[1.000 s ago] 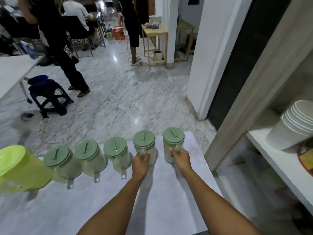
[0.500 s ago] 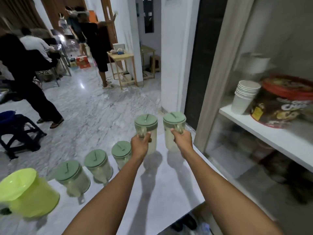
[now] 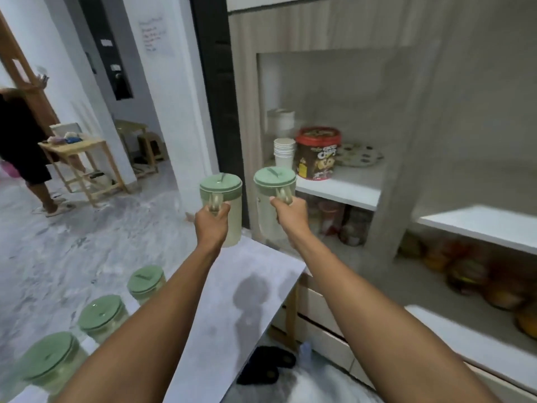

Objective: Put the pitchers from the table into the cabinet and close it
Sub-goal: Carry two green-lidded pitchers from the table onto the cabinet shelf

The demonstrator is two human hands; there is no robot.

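Observation:
My left hand grips the handle of a clear pitcher with a green lid, held in the air beyond the table's far edge. My right hand grips the handle of a second green-lidded pitcher, held up in front of the open cabinet. Three more green-lidded pitchers stand in a row on the grey table at lower left: one, one and one. My left forearm hides part of that row.
The cabinet's white shelf carries a stack of paper cups, a red cereal tub and a patterned plate. Jars fill the shelf below. A person stands at far left by a small wooden table. Dark shoes lie on the floor.
Both hands have lifted their pitchers off the table and carried them up and right toward the cabinet. My view has swung right, so the cabinet shelves fill more of the frame.

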